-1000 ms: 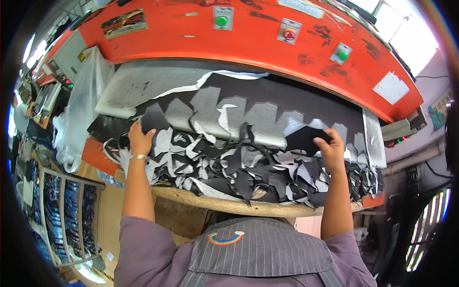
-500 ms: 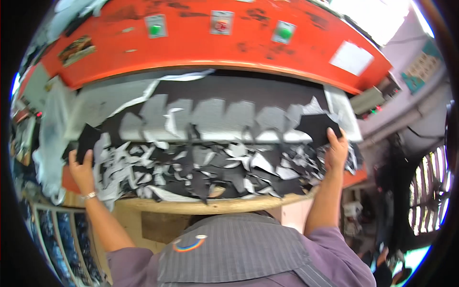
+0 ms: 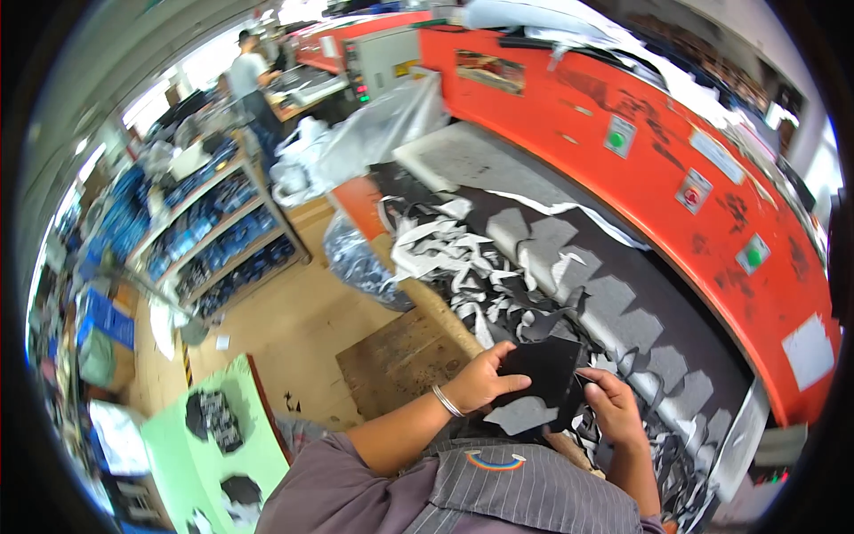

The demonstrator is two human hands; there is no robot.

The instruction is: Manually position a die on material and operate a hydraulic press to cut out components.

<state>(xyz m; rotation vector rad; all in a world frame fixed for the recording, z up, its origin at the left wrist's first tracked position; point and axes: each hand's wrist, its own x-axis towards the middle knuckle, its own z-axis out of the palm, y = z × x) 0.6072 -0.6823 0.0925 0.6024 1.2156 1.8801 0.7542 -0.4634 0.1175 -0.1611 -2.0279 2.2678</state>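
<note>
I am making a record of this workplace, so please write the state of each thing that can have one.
Left hand: closed on the black piece
Right hand: at the piece's right edge, grip unclear
Black piece: held in left hand
Scraps: loose, heaped
Bracelet: worn
Striped apron: worn
Rack: loaded
Green surface: partly covered
Red button: pressed or not, unclear

Black pieces (image 3: 544, 363) in left fingers (image 3: 511, 384), right fingers (image 3: 608, 384) at their edge, scraps (image 3: 436, 254) and red machine (image 3: 656, 171) beyond

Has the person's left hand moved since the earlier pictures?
Yes: the left hand has moved rightward along the table's wooden edge, away from its left end, and in closer to the apron.
</note>
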